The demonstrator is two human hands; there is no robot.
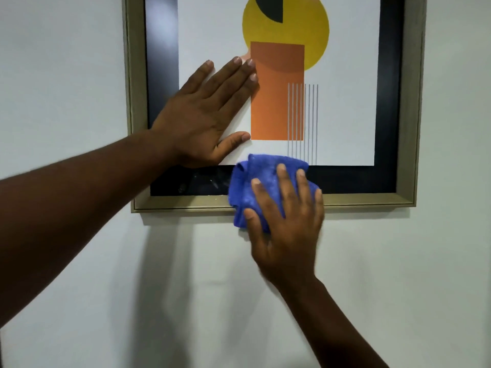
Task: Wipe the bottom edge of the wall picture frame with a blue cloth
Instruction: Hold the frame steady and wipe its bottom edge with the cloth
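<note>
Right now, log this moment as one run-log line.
left hand: flat on picture | right hand: presses blue cloth against frame bottom edge | cloth position: near mid-edge

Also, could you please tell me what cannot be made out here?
Head view: picture frame top, cut off by the image edge.
Head view: middle of its bottom edge, hidden by blue cloth and right hand.
Head view: print's lower left, covered by left hand.
Head view: marks on dark border, too blurred.
</note>
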